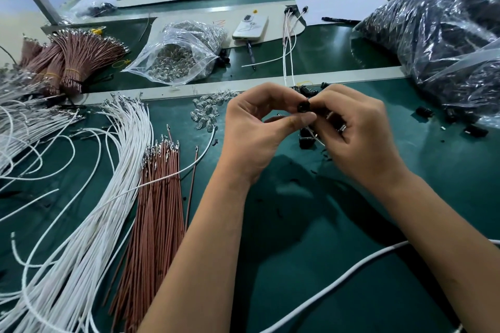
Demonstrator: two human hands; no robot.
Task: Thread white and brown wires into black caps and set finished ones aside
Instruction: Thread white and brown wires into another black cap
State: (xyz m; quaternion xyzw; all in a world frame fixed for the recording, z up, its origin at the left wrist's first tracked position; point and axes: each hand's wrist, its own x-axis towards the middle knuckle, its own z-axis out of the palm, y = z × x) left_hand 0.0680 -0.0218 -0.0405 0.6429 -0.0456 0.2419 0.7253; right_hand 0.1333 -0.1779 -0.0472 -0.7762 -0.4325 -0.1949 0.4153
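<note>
Head view: I note both hands, left [254,127] and right [351,127], pinching one black cap [303,107] over the counter [311,238]; risk: it slips into the loose caps [307,139] beneath.

A green table [311,265] bears white wires [89,224], brown wires [154,211], clear bulbs [207,113] and black caps [307,139].

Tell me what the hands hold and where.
Both hands, left hand and right hand, pinch one black cap by its rim, between fingertips.
</note>
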